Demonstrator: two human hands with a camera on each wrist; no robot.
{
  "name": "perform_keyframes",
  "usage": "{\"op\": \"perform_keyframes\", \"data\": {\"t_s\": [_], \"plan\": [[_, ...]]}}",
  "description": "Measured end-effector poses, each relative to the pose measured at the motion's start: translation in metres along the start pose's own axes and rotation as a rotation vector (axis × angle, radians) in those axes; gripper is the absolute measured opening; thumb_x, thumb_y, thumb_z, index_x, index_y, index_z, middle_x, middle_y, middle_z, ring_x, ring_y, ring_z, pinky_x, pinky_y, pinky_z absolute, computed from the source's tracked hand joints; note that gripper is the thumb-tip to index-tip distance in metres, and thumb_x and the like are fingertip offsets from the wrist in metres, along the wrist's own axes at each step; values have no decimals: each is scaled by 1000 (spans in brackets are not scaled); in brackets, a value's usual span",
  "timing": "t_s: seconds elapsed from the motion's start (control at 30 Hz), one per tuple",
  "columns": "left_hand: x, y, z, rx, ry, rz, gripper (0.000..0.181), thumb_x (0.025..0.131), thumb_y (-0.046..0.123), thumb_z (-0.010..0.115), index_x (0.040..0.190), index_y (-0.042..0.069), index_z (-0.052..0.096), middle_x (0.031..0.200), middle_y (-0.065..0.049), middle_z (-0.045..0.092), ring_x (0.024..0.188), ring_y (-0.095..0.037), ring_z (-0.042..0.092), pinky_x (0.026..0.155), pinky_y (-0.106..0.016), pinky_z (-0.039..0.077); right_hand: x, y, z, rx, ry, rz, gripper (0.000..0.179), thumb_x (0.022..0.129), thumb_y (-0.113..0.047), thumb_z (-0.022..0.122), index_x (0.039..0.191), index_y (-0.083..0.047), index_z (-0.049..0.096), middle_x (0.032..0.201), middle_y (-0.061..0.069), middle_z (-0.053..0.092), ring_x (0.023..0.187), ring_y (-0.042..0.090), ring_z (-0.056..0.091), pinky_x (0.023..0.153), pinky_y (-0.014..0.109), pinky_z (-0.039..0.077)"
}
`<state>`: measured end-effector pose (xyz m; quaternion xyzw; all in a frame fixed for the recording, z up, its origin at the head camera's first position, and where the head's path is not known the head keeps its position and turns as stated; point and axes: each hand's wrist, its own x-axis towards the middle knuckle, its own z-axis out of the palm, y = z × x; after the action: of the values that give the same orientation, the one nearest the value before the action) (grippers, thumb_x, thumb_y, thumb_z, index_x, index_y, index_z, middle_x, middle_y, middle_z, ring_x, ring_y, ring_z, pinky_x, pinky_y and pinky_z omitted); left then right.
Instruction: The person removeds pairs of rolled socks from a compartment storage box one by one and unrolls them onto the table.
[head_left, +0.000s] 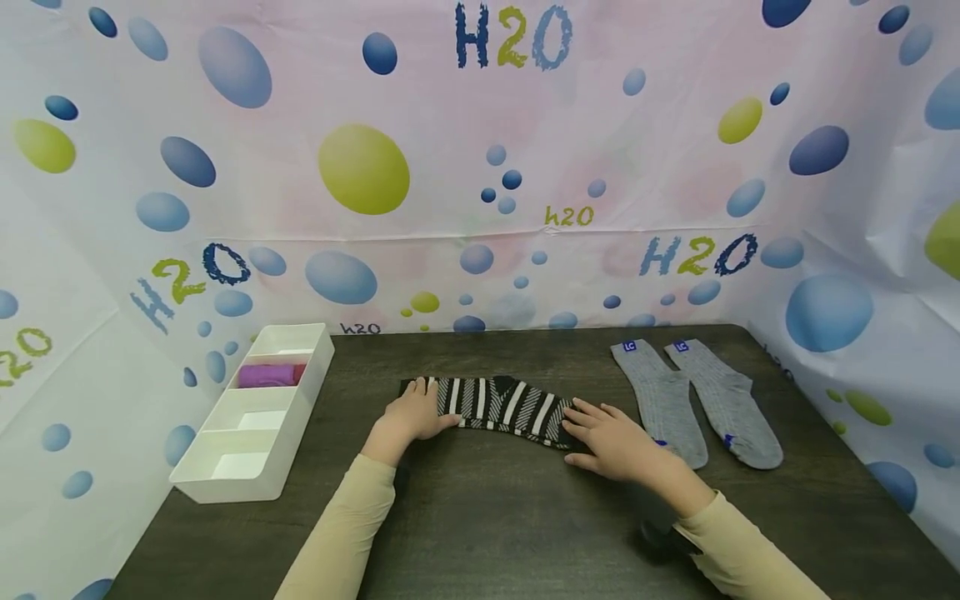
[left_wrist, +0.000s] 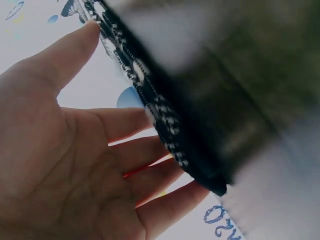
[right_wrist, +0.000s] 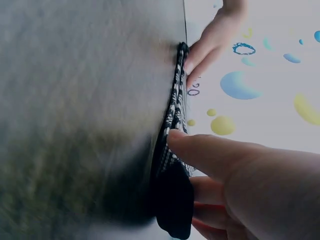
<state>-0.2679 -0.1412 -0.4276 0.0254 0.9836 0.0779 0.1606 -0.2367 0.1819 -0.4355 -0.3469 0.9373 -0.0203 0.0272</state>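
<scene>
A black-and-white striped sock (head_left: 498, 402) lies stretched sideways on the dark table, its layers seen edge-on in both wrist views. My left hand (head_left: 415, 412) rests on its left end with fingers extended and the thumb along the near edge. On the sock's right end, by the black toe (right_wrist: 174, 200), lies my right hand (head_left: 611, 442), its fingers spread and straight. Neither hand curls round the fabric. Two grey socks (head_left: 663, 400) (head_left: 726, 404) with blue marks lie side by side just beyond the right hand.
At the left stands a white divided box (head_left: 307, 417) with several compartments. One holds a rolled purple item (head_left: 266, 376) with a red one (head_left: 300, 372) beside it. A patterned sheet (head_left: 450, 167) rises behind the table and along both sides.
</scene>
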Motion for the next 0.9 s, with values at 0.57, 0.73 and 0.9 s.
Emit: {"op": "perform_keyframes", "data": {"t_s": [0.57,0.73,0.9], "plan": [[38,8,-7,81,-73,49,92,94,62,48,156,4,13,164,-20,8,153,-33,9,118,-55,25,-24,-26,1,60,-28,-54,59,94,-48,56,140,-10,54,146,15,51,138,34,44,108,57,37],[44,11,-11,184,-131,132,96,92,67,45,157,6,8,165,-17,2,153,-31,5,120,-54,22,-33,-35,0,64,-51,-85,59,95,-51,54,141,-15,54,146,13,51,139,32,44,108,56,38],[50,6,-15,250,-147,237,95,92,69,42,158,11,5,166,-12,0,154,-27,3,121,-52,19,-39,-46,-3,50,-64,-140,59,95,-55,51,142,-20,53,147,10,51,139,29,45,108,54,39]]}}
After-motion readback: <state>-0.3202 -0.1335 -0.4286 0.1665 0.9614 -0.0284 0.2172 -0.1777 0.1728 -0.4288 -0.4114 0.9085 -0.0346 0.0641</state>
